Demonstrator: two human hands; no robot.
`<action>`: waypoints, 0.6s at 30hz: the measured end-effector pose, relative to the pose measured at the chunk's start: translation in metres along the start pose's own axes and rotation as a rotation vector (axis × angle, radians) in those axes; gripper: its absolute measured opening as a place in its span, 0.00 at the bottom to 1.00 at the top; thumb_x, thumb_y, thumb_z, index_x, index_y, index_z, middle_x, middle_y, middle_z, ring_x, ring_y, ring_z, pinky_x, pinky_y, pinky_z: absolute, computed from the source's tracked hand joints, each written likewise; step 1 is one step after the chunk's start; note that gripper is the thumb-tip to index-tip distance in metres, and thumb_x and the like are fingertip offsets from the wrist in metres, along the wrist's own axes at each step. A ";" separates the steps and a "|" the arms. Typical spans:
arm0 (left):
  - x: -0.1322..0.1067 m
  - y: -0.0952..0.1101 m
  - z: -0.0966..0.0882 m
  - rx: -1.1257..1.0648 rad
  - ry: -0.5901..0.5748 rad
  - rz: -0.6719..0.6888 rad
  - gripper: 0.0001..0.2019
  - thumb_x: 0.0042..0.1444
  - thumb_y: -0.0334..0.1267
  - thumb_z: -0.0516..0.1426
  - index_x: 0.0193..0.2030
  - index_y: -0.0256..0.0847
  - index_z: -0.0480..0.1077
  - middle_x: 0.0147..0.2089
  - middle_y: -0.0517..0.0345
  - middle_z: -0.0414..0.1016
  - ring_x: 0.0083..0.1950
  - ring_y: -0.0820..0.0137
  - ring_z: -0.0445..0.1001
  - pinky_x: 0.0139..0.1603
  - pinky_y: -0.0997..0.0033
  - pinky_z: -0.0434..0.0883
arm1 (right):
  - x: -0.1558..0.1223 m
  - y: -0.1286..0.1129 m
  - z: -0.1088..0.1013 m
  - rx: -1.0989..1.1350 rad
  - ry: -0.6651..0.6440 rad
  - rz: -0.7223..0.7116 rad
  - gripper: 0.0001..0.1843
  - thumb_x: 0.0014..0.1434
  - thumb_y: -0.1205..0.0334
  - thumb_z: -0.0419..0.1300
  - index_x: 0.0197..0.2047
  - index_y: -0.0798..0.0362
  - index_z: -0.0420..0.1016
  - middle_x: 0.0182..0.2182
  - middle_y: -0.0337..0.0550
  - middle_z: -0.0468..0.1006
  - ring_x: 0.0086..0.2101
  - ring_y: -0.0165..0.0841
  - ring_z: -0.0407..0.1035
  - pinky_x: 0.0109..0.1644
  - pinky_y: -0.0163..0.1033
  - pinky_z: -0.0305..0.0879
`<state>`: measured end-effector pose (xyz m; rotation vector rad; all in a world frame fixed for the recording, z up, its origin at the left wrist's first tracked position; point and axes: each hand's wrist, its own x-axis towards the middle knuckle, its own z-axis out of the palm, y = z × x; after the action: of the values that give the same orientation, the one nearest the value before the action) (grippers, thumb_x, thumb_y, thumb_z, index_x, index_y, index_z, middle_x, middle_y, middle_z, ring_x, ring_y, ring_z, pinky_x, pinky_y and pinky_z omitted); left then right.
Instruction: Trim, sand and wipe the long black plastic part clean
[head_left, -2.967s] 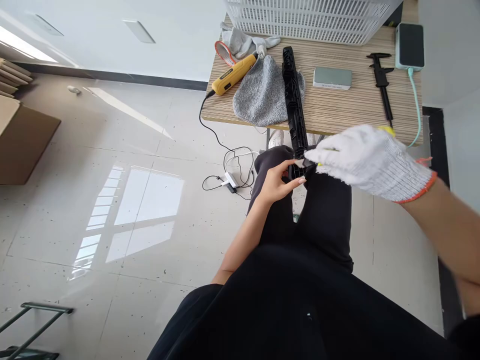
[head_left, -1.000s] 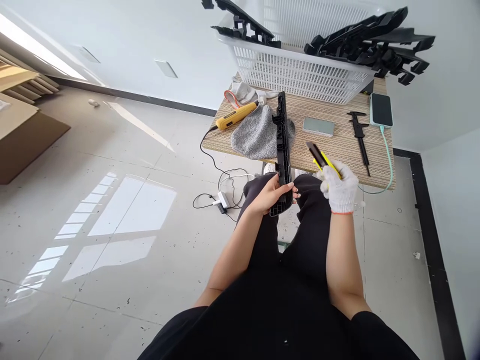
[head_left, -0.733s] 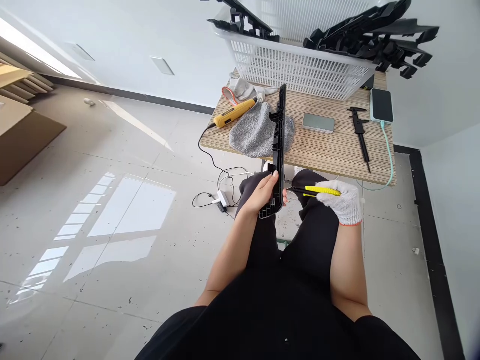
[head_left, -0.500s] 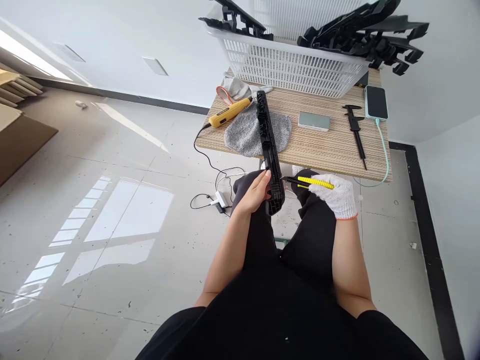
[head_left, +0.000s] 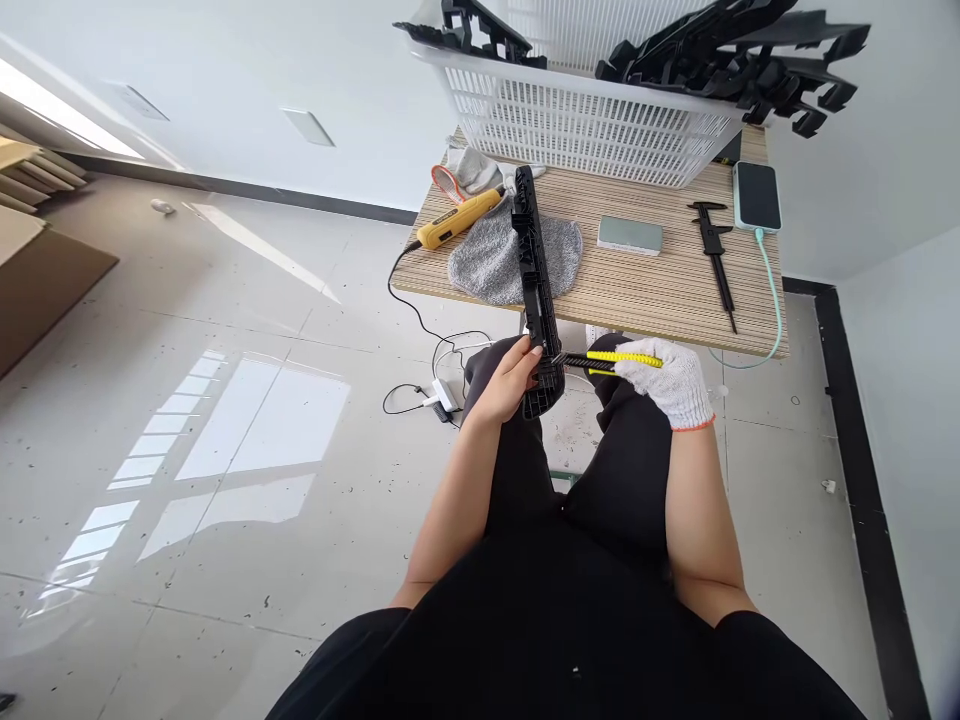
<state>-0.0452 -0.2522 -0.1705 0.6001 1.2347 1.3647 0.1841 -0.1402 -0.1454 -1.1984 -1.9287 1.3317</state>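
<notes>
Right in the middle of the frame, the bare left hand (head_left: 511,378) had its grasp on the lower end of a long black plastic part (head_left: 534,270), thumb lying across the face of it. That part ran up from between the knees, slightly tilted, its far end overlapping the grey cloth (head_left: 487,262) in the view — whether it rested there could not be told.

And in from the right came the right hand, gloved in white (head_left: 675,382), fingers clenched around a yellow-and-black utility knife (head_left: 628,360). The blade (head_left: 576,361) pointed left, its tip at the part's right edge, just beside the left thumb; contact was too fine to call.

Above them, the striped tabletop (head_left: 660,305) had plenty on show! A yellow corded tool (head_left: 459,218) lay at its left end against the cloth, a spare glove (head_left: 474,170) just behind. Right of centre sat a grey-green block (head_left: 630,236), then a black caliper (head_left: 716,262), then a phone-like device (head_left: 757,196) with a mint cable (head_left: 773,290) trailing down. Across the top of the frame stood the white basket (head_left: 570,125), more black parts (head_left: 720,62) jutting out over its rim — quite a load at upper right.
</notes>
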 end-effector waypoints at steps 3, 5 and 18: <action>-0.001 0.004 0.002 -0.051 -0.008 -0.006 0.16 0.63 0.48 0.60 0.51 0.42 0.72 0.50 0.52 0.82 0.55 0.60 0.81 0.51 0.62 0.79 | 0.001 -0.004 0.002 0.044 0.064 0.046 0.22 0.50 0.43 0.75 0.43 0.50 0.86 0.32 0.44 0.83 0.22 0.30 0.66 0.25 0.40 0.68; -0.002 0.005 0.003 -0.073 -0.009 -0.022 0.16 0.62 0.48 0.60 0.51 0.42 0.72 0.49 0.52 0.83 0.54 0.60 0.82 0.51 0.62 0.80 | 0.002 -0.006 0.003 0.065 0.109 0.080 0.21 0.50 0.44 0.75 0.42 0.49 0.87 0.31 0.42 0.82 0.21 0.29 0.64 0.24 0.39 0.66; -0.006 0.010 0.007 -0.119 0.002 -0.052 0.16 0.61 0.47 0.62 0.52 0.41 0.72 0.46 0.52 0.83 0.55 0.56 0.82 0.53 0.55 0.82 | 0.005 -0.010 0.006 0.080 0.166 0.119 0.20 0.51 0.45 0.75 0.41 0.50 0.86 0.25 0.39 0.78 0.19 0.27 0.64 0.20 0.36 0.62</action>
<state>-0.0418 -0.2539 -0.1575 0.4806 1.1548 1.3850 0.1728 -0.1398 -0.1396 -1.3565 -1.6959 1.3110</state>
